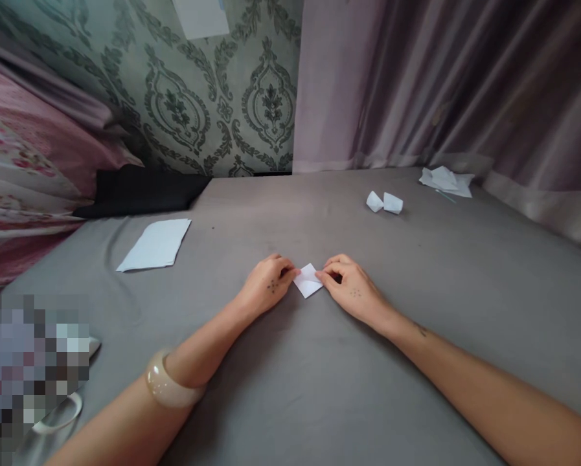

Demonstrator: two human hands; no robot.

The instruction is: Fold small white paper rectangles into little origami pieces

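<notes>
The left hand and right hand grip a small folded white paper between their fingertips, just above a grey bedsheet. Two small folded paper pieces lie well ahead, and a flat paper stack lies to the left.

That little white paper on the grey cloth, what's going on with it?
A person is holding a small folded white paper on a grey cloth, with the fingers of their left hand on one side and their right hand on the other. Farther off lie a flat white paper sheet, two small folded paper pieces and a loose pile of white paper.
</notes>
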